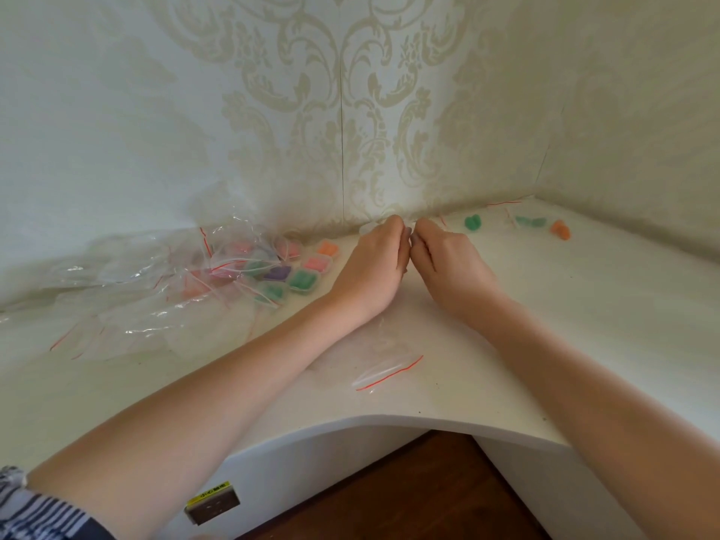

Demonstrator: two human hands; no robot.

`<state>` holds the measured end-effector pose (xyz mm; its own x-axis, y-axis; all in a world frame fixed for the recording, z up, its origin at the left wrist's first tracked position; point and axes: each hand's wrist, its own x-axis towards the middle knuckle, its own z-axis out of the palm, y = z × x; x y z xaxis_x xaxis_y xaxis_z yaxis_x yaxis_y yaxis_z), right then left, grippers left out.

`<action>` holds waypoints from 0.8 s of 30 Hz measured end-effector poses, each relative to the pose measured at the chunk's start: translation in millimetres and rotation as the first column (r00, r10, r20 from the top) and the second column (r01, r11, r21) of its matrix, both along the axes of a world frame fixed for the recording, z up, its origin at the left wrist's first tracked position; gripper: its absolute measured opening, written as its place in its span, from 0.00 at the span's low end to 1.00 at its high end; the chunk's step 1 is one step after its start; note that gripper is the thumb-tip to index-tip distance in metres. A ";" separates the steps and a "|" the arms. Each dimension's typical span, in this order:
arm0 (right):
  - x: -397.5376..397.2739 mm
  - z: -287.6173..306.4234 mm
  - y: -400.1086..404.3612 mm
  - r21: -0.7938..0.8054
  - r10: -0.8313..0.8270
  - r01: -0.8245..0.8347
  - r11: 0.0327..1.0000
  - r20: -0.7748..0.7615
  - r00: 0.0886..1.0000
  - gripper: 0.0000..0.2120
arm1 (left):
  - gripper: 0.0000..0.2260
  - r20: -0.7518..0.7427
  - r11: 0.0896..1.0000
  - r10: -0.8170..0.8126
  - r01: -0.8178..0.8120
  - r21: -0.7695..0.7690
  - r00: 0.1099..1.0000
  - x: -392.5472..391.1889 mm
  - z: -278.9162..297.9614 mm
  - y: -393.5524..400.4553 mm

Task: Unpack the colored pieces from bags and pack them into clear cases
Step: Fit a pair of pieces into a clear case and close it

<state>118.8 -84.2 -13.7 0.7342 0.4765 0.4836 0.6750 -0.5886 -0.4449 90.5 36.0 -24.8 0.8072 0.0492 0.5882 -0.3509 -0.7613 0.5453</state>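
Between both hands' [409, 247] fingertips: clear bag [370, 229].

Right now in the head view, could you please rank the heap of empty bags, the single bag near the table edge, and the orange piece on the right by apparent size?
1. Heap of empty bags, by far the largest.
2. Single bag; nearness to the camera flatters it.
3. Orange piece, smallest, though it lies farthest away.
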 end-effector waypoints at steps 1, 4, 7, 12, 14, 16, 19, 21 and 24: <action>-0.5 -0.7 1.4 -0.024 -0.026 0.026 0.999 0.020 0.999 0.11 | 0.11 0.000 1.000 0.009 -0.009 0.027 1.000 -0.4 0.8 0.6; -1.0 -1.5 5.0 -0.085 -0.110 0.115 0.990 0.059 0.992 0.08 | 0.10 -0.010 0.993 0.042 -0.040 0.113 0.999 1.5 2.1 2.1; -2.9 0.5 7.0 -0.080 -0.147 0.152 0.985 0.058 0.987 0.07 | 0.10 0.001 0.987 0.066 -0.066 0.147 0.998 3.7 2.1 3.1; 15.0 -2.3 -0.4 0.019 -0.249 0.249 0.968 0.023 0.968 0.06 | 0.11 0.023 0.983 0.024 -0.028 0.181 0.999 2.5 -2.0 5.1; 17.7 -4.0 -4.9 0.100 -0.167 0.165 0.981 0.010 0.986 0.08 | 0.12 -0.003 0.991 0.027 -0.026 0.131 1.000 3.8 -1.2 7.8; 14.5 -2.5 -7.1 0.094 -0.081 0.075 0.993 0.057 0.995 0.07 | 0.13 -0.028 0.993 0.069 -0.066 0.098 0.997 4.4 0.0 11.6; 10.2 1.3 -7.8 0.012 0.000 -0.002 1.000 0.210 0.978 0.07 | 0.12 -0.017 0.989 0.104 -0.102 0.107 0.994 4.0 -0.2 13.6; 11.9 -0.1 -7.0 -0.086 -0.031 0.058 0.995 0.285 0.958 0.09 | 0.11 0.018 0.991 0.084 -0.086 0.104 0.996 1.9 -0.3 10.5; 11.0 2.3 -6.6 -0.210 -0.158 0.203 0.956 0.213 0.964 0.11 | 0.09 0.162 0.985 0.012 -0.040 0.168 0.987 -1.1 -0.6 3.0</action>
<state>129.8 -90.8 -11.4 0.7222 0.4583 0.5180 0.6071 -0.7789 -0.1573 89.4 39.0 -25.4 0.7018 -0.0429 0.7111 -0.4020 -0.8480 0.3455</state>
